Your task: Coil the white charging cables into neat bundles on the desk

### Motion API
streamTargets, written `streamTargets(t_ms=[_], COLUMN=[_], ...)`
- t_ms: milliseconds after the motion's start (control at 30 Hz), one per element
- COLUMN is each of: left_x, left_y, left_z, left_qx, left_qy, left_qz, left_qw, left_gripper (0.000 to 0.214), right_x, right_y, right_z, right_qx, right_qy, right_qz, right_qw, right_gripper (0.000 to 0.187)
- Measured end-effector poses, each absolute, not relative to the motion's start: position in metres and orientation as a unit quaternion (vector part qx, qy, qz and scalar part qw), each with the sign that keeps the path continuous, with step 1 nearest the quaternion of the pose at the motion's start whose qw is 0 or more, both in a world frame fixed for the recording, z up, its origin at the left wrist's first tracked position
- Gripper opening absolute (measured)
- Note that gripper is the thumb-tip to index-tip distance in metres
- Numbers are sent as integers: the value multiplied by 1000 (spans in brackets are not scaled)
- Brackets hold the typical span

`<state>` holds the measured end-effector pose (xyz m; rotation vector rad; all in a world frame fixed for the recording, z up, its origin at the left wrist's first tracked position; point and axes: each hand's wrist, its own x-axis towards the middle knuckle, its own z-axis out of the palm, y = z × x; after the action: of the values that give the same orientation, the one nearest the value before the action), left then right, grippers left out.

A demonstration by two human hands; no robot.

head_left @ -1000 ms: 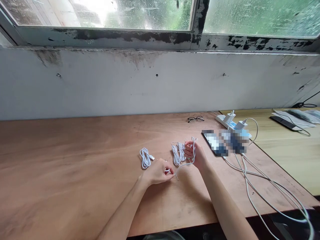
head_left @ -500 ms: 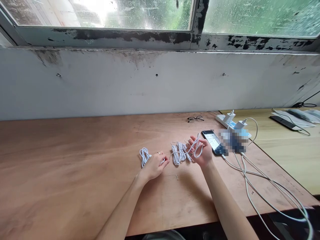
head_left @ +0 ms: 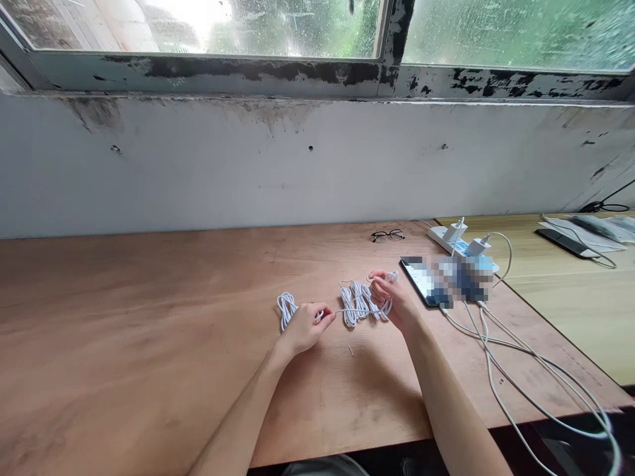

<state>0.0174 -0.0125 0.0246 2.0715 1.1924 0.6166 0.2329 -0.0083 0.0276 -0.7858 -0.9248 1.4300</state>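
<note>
A white cable stretches nearly level between my two hands. My left hand pinches one part of it between thumb and fingers. Gathered loops of the same cable sit in my right hand, whose fingers are curled round them. Behind the stretched length, several bundled white cables lie side by side on the table, partly covered by my right hand. Another coiled white cable rests just left of my left hand, which hides part of it. A short twist tie lies on the wood in front.
The brown wooden table meets a white wall. Eyeglasses lie toward the back. A phone is to the right, near a power strip with chargers. Long charging cables loop over the right edge. A dark phone lies farther right.
My right hand has turned over and its fingers have curled in round the loops. The cable between the hands is now straighter and lower. My left hand has hardly moved.
</note>
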Motion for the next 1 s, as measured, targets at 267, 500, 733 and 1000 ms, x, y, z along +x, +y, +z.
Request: streamTargets(t_ms=[267,500,733,1000], left_x=[24,27,29,32], left_y=[-13,-13,-10,-17], left_z=[22,19,8,11], left_qx=[678,642,654,642], left_qy=[490,472,471,467], left_qz=[374,407,369,406], left_qw=[402,446,462,453], left_gripper=[30,30,34,35], right_x=[217,205,192,184], right_y=[-15,-19,-15,-15], right_z=[31,30,19,11], right_qx=[-422,-367,-411,-388], right_qy=[-627,-594,-513,-474], right_qz=[545,638,572,608], right_qw=[363,326,490,506], right_gripper=[47,34,43,51])
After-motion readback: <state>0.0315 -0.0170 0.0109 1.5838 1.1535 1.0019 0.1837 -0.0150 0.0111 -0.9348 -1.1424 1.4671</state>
